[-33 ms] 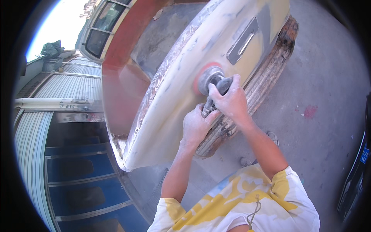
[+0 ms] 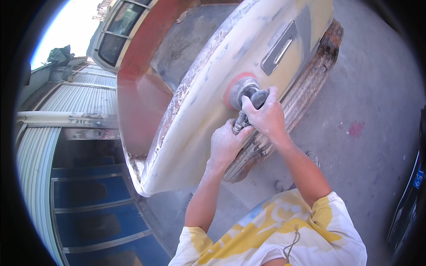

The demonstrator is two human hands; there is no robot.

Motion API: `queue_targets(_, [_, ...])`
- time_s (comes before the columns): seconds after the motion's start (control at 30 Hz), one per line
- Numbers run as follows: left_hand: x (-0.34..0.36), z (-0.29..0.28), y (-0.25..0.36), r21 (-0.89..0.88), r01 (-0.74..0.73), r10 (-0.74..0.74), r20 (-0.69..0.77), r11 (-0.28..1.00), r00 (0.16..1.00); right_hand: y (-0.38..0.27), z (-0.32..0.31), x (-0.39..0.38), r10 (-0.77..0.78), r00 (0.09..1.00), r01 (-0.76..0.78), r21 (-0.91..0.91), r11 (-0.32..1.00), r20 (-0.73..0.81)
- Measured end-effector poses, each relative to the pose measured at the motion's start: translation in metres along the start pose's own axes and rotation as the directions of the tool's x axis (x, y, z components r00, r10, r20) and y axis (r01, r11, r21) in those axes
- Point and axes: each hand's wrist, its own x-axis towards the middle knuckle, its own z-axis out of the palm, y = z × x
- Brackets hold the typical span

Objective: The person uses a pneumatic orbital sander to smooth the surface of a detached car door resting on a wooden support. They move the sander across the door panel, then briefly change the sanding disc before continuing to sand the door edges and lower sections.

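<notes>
- Biggest thing in my feed: a car door panel (image 2: 199, 124) skinned in pale filler, standing on the concrete floor (image 2: 372, 88) and leaning against a red vehicle body (image 2: 137, 93), with a corrugated shutter (image 2: 75, 102) off to the left
- The panel's rusty bottom edge (image 2: 310, 80) faces the floor side, and the handle recess (image 2: 278, 48) sits just beyond where the work is
- The round sander (image 2: 249, 91) is pressed flat on the panel, near its middle; a red pad rim (image 2: 230, 86) peeks out around it, touching the filler
- Right hand (image 2: 266, 117) – fingers curled over the top of the sander body, clamped on it
- Left hand (image 2: 226, 144) – closed in a fist around the tool's tail end, just beside the right, thumb touching it
- As for change, both hands are coated in pale dust and the filler around the pad looks smooth and matte, so I'd say that patch is already worked – I can't tell if the pad is spinning
</notes>
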Motion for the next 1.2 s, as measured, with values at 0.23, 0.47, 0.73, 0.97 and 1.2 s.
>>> queue_targets(0.23, [0.007,0.001,-0.003,-0.050,-0.001,0.001,0.005,0.999,1.000,0.001,0.000,0.004,-0.087,0.994,0.085,-0.031,0.996,-0.066])
queue_targets(0.47, [-0.007,-0.007,0.003,0.025,0.064,-0.065,0.013,0.998,0.998,-0.005,-0.001,-0.004,0.037,0.987,-0.025,-0.080,0.997,0.157])
queue_targets(0.73, [0.000,0.000,0.004,0.057,0.100,-0.102,0.046,0.993,0.994,0.004,0.001,0.001,0.015,1.000,-0.015,0.065,0.998,-0.006])
queue_targets(0.97, [-0.010,-0.010,-0.003,0.035,0.065,-0.067,0.033,0.997,0.997,-0.005,0.005,-0.012,-0.015,1.000,0.015,0.052,0.999,0.005])
queue_targets(1.2, [-0.047,-0.022,-0.047,0.124,0.115,-0.117,0.013,0.986,0.993,0.008,0.037,-0.052,-0.020,0.997,0.015,0.063,0.998,0.076])
